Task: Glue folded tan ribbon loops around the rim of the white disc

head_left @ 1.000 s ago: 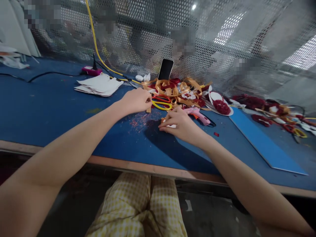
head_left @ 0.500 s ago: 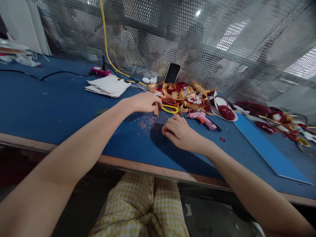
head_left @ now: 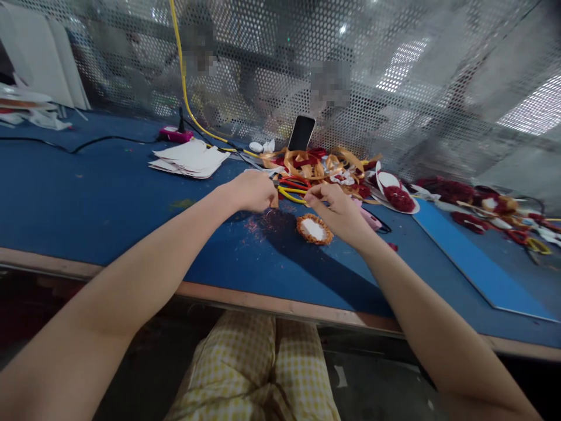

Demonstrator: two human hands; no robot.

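Observation:
My left hand (head_left: 251, 190) is closed on a short piece of tan ribbon (head_left: 275, 201), just above the blue table (head_left: 87, 193). My right hand (head_left: 339, 211) hovers a little to its right. Its fingertips are pinched together beside the yellow-handled scissors (head_left: 291, 193), and what they pinch is hidden. A small oval piece (head_left: 314, 229) with an orange-brown rim and a white centre lies on the table under my right hand. Red scraps are scattered on the table below my left hand.
Behind my hands lie a heap of tan and red ribbon (head_left: 326, 165), red-handled scissors (head_left: 294, 182), a leaning phone (head_left: 301, 133) and a pink glue gun (head_left: 371, 220). White paper (head_left: 190, 158) is at the left. A white plate (head_left: 397, 193) and a blue board (head_left: 473, 257) are at the right. A mesh wall stands behind.
My right hand has lifted off the oval piece and moved up towards the scissors, uncovering the piece. My left hand has stayed closed on the ribbon piece.

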